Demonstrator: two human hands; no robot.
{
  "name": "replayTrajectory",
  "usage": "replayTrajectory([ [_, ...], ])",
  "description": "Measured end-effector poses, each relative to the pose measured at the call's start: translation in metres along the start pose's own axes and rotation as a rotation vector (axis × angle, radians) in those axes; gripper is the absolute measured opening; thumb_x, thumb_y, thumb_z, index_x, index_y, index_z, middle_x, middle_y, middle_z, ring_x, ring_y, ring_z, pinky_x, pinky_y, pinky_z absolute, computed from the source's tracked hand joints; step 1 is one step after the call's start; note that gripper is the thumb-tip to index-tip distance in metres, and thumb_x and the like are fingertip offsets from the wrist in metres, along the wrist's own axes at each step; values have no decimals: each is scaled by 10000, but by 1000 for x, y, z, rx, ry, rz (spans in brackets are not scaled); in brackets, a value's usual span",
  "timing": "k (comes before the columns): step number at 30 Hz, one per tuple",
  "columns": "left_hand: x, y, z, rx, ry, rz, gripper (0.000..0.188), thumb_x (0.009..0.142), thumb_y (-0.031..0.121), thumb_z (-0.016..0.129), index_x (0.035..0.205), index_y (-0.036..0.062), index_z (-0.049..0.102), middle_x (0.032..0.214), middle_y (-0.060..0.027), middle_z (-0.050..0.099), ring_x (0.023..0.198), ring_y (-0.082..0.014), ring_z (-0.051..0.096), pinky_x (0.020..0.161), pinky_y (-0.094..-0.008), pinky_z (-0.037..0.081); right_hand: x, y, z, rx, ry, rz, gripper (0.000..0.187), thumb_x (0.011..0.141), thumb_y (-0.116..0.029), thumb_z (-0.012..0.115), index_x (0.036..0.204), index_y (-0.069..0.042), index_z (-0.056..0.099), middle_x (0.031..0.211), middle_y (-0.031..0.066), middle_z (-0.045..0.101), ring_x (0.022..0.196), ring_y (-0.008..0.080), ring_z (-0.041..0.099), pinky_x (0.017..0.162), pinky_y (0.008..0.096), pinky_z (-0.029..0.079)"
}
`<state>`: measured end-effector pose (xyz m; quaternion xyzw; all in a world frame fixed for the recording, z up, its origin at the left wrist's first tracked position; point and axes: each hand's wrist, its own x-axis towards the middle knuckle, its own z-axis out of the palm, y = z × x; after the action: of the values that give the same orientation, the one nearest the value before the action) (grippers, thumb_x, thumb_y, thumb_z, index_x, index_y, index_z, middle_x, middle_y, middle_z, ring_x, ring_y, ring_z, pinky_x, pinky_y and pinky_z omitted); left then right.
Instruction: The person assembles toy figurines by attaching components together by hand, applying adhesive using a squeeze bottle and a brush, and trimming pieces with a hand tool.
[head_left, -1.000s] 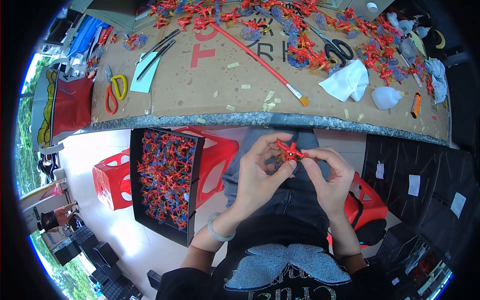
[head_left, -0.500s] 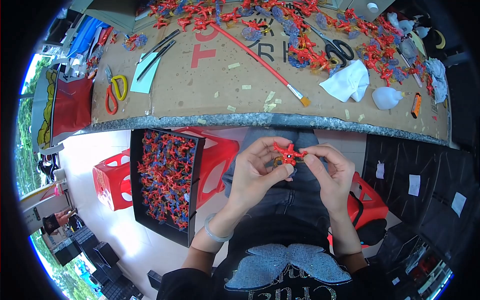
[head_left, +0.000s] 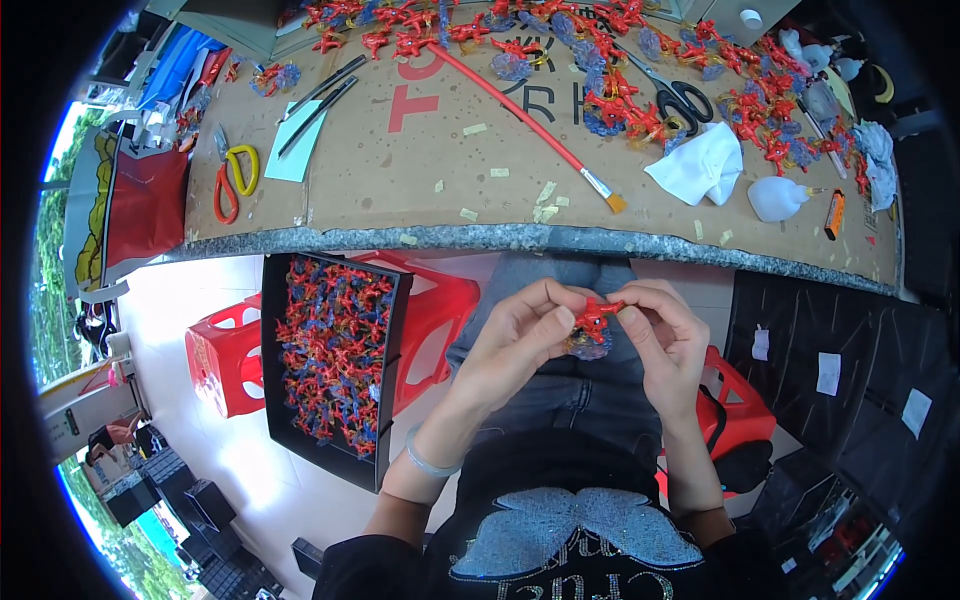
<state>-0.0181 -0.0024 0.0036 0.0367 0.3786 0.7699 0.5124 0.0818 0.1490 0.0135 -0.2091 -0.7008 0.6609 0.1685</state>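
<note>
Over my lap, just off the table's front edge, both hands hold one small red plastic figurine. A clear bluish and yellow part of it hangs below the red body. My left hand pinches its left side between thumb and fingers. On the other side, the thumb and fingertips of my right hand grip a thin red limb. The fingertips cover parts of the figurine. To the left, a black tray is filled with many similar red and blue figurines.
On the cardboard-covered table lie a red paintbrush, snips, tweezers, black scissors, a white cloth, a squeeze bottle and more figurines. Red stools stand below.
The figurine has turned between my hands, so its clear bluish part now shows underneath. My left fingers have shifted their pinch up and to the right. The view has moved slightly.
</note>
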Motion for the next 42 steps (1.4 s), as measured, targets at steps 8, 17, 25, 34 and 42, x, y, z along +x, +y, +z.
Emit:
replayTrajectory([
  [8,6,0,1,-37,-179,52,449,862,165,692,1218,-14,485,1256,-125,520,1164,-199,511,918,-324,493,4,-7,-8,45,-18,12,149,862,28,610,999,47,665,992,98,607,925,135,577,826,241,457],
  [17,4,3,-1,-73,-160,55,586,893,178,646,1359,-29,359,1288,-180,496,1229,-270,494,992,-416,473,44,15,-62,-135,697,-269,399,848,-21,659,1215,36,512,1139,119,563,1027,147,541,889,264,427],
  [25,14,-11,-1,-91,-118,163,466,853,112,679,1227,-45,450,1265,-203,500,1225,-337,501,969,-475,489,91,34,-111,-229,511,-219,458,876,-64,642,1286,44,468,1158,106,572,1041,153,539,912,290,425],
  [34,13,-8,4,-104,-38,266,404,846,81,688,1185,-10,488,1246,-124,526,1176,-217,531,990,-385,477,15,-14,-57,149,120,-88,491,856,-52,605,1296,38,405,1016,161,628,955,188,612,861,296,472],
  [42,15,-6,8,6,19,363,416,825,108,728,1143,-39,505,1227,-166,555,1208,-227,506,1017,-345,411,-30,-6,-27,465,57,206,331,716,-66,703,977,44,533,882,151,653,755,183,659,720,257,526],
])
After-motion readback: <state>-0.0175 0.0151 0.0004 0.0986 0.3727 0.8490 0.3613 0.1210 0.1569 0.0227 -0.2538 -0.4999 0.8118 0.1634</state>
